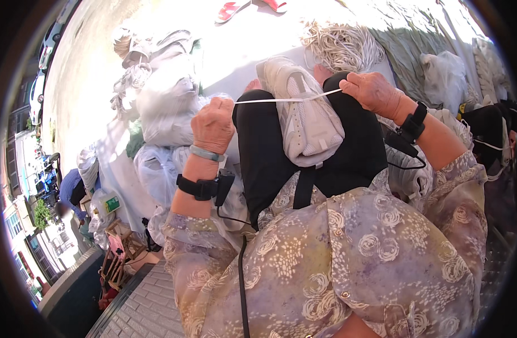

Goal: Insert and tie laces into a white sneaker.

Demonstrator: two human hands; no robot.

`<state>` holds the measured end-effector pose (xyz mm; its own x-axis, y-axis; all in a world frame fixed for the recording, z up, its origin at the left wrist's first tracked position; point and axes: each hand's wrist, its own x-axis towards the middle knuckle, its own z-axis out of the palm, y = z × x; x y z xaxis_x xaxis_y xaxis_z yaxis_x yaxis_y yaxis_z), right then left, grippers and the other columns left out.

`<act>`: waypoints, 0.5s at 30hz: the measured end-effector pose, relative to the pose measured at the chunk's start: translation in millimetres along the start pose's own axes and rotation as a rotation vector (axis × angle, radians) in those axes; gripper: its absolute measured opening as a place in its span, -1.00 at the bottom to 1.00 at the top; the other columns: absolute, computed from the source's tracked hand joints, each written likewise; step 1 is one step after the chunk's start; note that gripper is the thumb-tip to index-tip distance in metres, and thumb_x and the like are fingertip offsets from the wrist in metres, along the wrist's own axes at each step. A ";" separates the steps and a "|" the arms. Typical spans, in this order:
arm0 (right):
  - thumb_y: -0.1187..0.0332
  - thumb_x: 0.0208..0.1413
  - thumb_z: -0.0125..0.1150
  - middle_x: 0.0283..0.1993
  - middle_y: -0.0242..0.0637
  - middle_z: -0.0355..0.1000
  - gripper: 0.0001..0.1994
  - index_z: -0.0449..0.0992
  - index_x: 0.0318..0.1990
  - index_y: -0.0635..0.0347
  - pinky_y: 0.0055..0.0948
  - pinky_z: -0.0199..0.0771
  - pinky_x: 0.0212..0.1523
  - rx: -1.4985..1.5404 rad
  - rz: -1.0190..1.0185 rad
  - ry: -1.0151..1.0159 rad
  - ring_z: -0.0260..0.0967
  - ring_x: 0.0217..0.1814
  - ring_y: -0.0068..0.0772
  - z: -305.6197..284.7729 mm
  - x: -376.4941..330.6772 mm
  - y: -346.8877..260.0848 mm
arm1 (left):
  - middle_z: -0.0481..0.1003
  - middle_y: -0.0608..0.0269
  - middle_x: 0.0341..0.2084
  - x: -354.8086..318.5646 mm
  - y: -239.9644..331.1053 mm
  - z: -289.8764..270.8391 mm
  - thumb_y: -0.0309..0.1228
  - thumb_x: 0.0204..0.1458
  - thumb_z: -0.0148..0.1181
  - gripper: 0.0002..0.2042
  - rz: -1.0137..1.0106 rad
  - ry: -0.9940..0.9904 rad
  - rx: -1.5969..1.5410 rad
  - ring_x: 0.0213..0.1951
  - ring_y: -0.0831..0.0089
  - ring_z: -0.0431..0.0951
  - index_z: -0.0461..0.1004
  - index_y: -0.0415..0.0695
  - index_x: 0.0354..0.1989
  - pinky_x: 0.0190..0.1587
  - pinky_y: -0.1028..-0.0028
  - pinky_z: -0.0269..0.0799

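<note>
- Far left of the shoe, a blue-clad person is small and blurred; print on the white-and-green container is too small to read.
- Left of the shoe, cloudy plastic bags obscure their contents.
- Immediately left of the shoe, the left hand is curled tight on the white lace, fingertips hidden.
- The shoe lies on black trousers, between both hands, the lace taut across it.
- Right of the shoe, the right hand pinches the lace.

An outdoor streetside work spot; parked cars, grey brick paving and heaped pale cords show it.
</note>
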<state>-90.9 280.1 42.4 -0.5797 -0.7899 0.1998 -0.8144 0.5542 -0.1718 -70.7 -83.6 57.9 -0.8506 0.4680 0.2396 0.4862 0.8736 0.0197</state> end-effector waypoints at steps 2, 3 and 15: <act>0.54 -0.13 0.04 -0.49 -0.26 0.21 -0.81 0.31 -0.29 0.21 -0.31 0.32 -0.54 -0.029 0.032 0.012 0.32 -0.49 -0.20 -17.7 -9.4 13.2 | 0.39 0.24 -0.49 -14.5 -52.6 -20.8 -0.53 -0.14 0.00 -0.92 -0.103 0.028 0.165 -0.46 0.22 0.47 0.40 -0.06 -0.47 -0.46 0.30 0.39; 0.55 -0.13 0.03 -0.49 -0.24 0.21 -0.82 0.30 -0.29 0.22 -0.30 0.31 -0.54 -0.054 0.063 0.019 0.31 -0.49 -0.17 -30.6 -14.4 19.5 | 0.39 0.22 -0.48 -26.7 -81.1 -33.4 -0.52 -0.12 0.00 -0.92 -0.163 0.062 0.253 -0.44 0.21 0.47 0.41 -0.06 -0.46 -0.46 0.29 0.39; 0.60 0.02 0.00 -0.34 -0.07 0.29 -0.81 0.38 -0.17 0.30 -0.31 0.32 -0.42 -0.044 0.305 0.291 0.36 -0.34 -0.13 -112.7 -105.5 150.9 | 0.46 0.26 -0.57 -97.9 -195.5 -216.2 -0.43 -0.09 0.10 -0.96 -0.515 0.432 0.692 -0.43 0.20 0.45 0.42 -0.09 -0.50 -0.38 0.24 0.31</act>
<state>-155.4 476.6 104.1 -0.7719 -0.4844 0.4116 -0.6011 0.7669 -0.2247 -39.3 -329.0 240.5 -0.7126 0.0362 0.7006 -0.2694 0.9080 -0.3209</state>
